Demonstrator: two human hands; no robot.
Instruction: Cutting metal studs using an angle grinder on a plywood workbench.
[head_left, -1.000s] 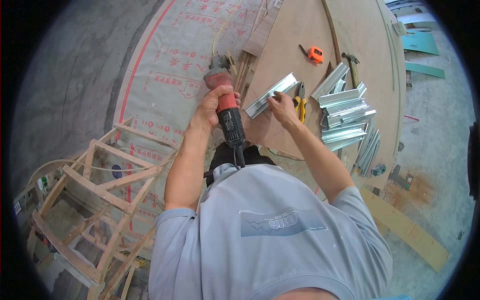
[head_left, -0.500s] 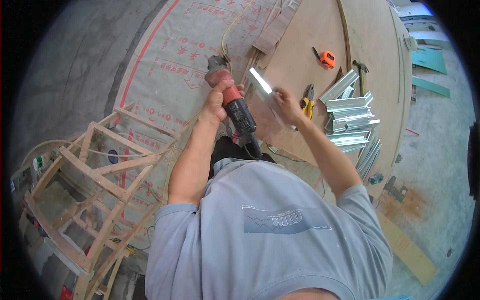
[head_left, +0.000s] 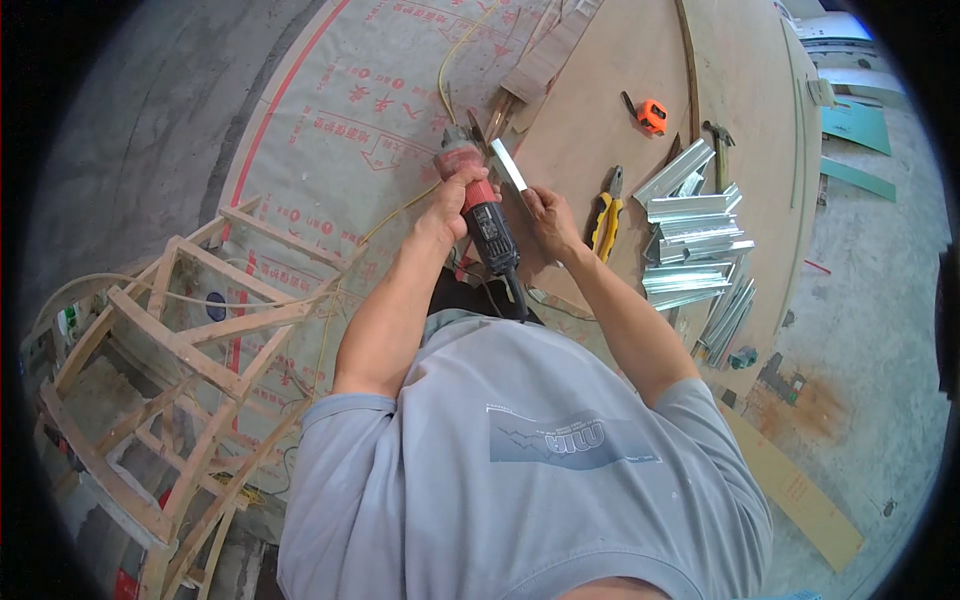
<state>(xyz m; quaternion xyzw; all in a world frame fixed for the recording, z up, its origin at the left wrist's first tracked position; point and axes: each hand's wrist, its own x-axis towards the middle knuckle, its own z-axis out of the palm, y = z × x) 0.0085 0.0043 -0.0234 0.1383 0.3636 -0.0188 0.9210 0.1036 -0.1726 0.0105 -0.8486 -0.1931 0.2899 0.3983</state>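
My left hand [head_left: 453,205] is wrapped round the body of a red and black angle grinder [head_left: 492,238], its head pointing away from me. Just right of it, my right hand [head_left: 552,218] grips a silver metal profile [head_left: 508,163] held upright at a slant, its top end close beside the grinder's head. Yellow-handled pliers [head_left: 605,227] lie on the plywood sheet [head_left: 560,110] to the right of that hand. Beyond them sit a pile of short metal channels [head_left: 690,230], an orange tape measure [head_left: 652,117] and a hammer [head_left: 722,145].
A slatted wooden frame [head_left: 180,347] stands at lower left on printed protective sheeting [head_left: 320,110], with cables and a hose nearby. Bare concrete [head_left: 150,120] borders the sheeting. Green boards [head_left: 855,125] and a tan strip [head_left: 800,480] lie along the right side.
The metal profile has left the plywood, lifted in my right hand and swung toward the grinder. The grinder has shifted slightly to the right in my left hand.
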